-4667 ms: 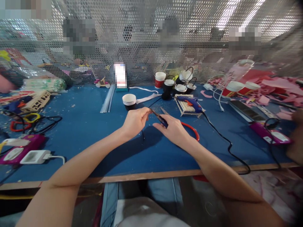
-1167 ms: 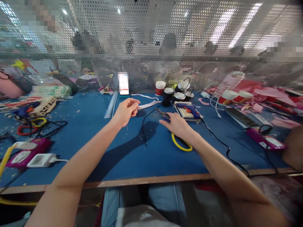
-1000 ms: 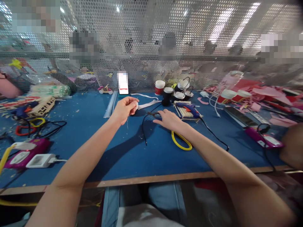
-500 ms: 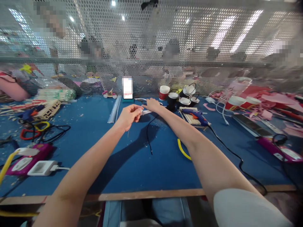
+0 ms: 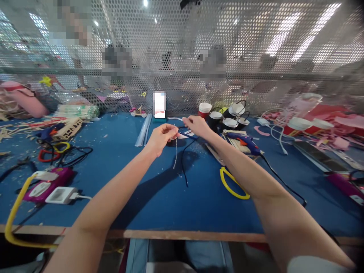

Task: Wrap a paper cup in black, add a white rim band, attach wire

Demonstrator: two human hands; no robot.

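Note:
My left hand (image 5: 162,139) is closed in a pinch above the blue table. A thin pale strand (image 5: 175,153) hangs down from its fingertips. My right hand (image 5: 199,127) is just to the right, its fingers bent together; what they hold, if anything, is too small to make out. Between and beneath the hands are a small white strip (image 5: 187,133) and a black wire (image 5: 183,163) whose end lies on the table. Scissors with a yellow handle (image 5: 234,194) lie partly under my right forearm.
Paper cups (image 5: 230,123) with black wire handles stand behind my right hand, near a blue glue gun (image 5: 245,143). Clear plastic strips (image 5: 144,131) and a lit phone (image 5: 159,105) are ahead. Purple power strips (image 5: 49,184) and cords lie at both sides. A perforated metal screen (image 5: 170,60) closes the back.
The view has swung slightly left. My right hand has lifted a little from the white strip, and the pale strand under my left hand now shows more plainly.

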